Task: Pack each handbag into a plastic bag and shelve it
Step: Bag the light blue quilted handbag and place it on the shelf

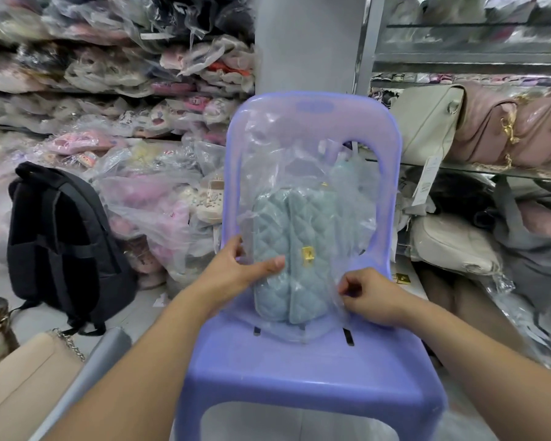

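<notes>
A light blue quilted handbag [295, 227] with a gold clasp stands upright on the seat of a purple plastic chair [299, 370], leaning against the backrest. It sits inside a clear plastic bag [299, 148] whose loose upper part rises in front of the backrest. My left hand [239, 272] grips the plastic at the bag's left side, thumb pressed on the front. My right hand [368, 296] pinches the plastic at the lower right corner of the handbag.
A black backpack [61, 246] stands on the floor at left. Shelves of bagged goods [109, 90] fill the left wall. Shelves at right hold a beige handbag [427, 125], a pink handbag [506, 132] and a cream handbag [455, 243]. A tan bag [23, 386] lies at lower left.
</notes>
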A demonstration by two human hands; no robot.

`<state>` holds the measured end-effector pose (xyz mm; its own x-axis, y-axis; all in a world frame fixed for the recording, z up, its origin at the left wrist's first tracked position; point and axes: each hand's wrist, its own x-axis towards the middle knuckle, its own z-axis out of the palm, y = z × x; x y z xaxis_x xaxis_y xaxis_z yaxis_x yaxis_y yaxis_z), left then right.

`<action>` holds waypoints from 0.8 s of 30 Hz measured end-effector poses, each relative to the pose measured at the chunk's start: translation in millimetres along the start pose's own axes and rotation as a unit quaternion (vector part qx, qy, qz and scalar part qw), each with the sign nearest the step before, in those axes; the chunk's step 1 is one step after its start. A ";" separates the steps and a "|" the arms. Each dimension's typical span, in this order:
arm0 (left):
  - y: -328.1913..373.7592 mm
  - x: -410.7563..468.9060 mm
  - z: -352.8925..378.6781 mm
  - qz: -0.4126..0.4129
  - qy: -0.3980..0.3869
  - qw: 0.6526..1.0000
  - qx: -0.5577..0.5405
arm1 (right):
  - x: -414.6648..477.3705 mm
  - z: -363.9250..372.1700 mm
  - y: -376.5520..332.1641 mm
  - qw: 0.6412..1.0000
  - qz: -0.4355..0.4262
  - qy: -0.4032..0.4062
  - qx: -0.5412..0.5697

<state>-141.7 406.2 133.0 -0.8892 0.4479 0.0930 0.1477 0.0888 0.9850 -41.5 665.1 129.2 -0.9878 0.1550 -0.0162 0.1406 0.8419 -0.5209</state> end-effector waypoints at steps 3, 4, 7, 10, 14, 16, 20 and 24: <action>-6.7 -5.3 2.5 -0.039 -0.028 0.996 0.072 | 3.7 -0.9 -10.8 0.990 0.027 0.096 0.101; -5.1 -5.9 2.8 -0.045 -0.043 0.994 0.095 | 4.4 -2.8 -15.9 0.975 0.042 0.121 0.179; 6.9 -5.4 5.8 -0.058 -0.078 0.978 0.183 | 9.5 -2.7 -22.5 0.903 0.060 0.057 0.421; 9.7 -4.8 7.4 -0.052 -0.080 0.971 0.221 | 3.9 4.9 -28.4 0.939 0.014 -0.029 0.343; 14.3 -6.4 12.3 -0.077 -0.031 0.987 0.141 | 3.8 15.4 -29.0 0.954 -0.010 -0.018 0.298; 27.5 -4.5 15.0 -0.093 0.020 0.993 0.075 | 4.6 14.3 -32.7 0.942 -0.011 0.017 0.334; 67.7 4.9 17.1 -0.118 0.122 0.980 0.100 | 8.3 4.5 -54.2 0.946 -0.005 0.121 0.300; 95.6 10.5 10.8 -0.124 0.076 0.988 0.053 | 14.9 -0.4 -71.0 0.928 0.046 0.130 0.346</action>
<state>-132.3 429.0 226.6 -0.9575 0.2621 -0.1200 -0.0451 0.2749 0.9604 -66.2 607.8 166.2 -0.9114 0.4052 0.0717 0.0581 0.2993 -0.9524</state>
